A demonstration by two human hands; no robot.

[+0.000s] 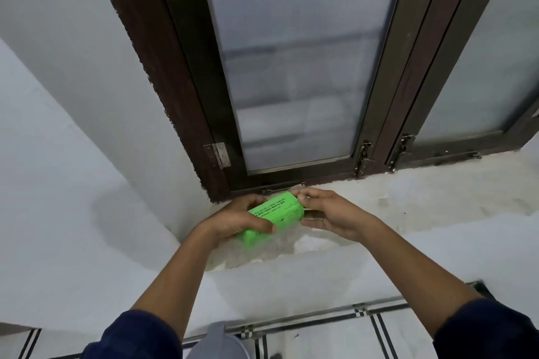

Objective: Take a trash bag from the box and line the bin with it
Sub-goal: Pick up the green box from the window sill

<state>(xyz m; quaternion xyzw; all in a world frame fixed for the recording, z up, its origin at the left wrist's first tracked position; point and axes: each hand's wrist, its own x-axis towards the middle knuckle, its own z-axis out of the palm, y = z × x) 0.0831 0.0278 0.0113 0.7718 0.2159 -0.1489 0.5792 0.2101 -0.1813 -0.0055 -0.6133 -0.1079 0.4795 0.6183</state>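
A bright green box (274,217) with black print lies at an angle over the white window sill (423,198), just below the window frame. My left hand (237,218) wraps around its near left end, thumb on the front face. My right hand (329,213) pinches the box's far right end with thumb and fingers. Down at the bottom edge, between my arms, a grey rounded bin (218,344) shows only in part. No trash bag is in sight.
A dark brown window frame (186,96) with frosted glass panes rises straight ahead, with a metal hinge (218,154) and latches low on it. White walls close in on the left. Tiled floor (335,341) with dark lines lies below.
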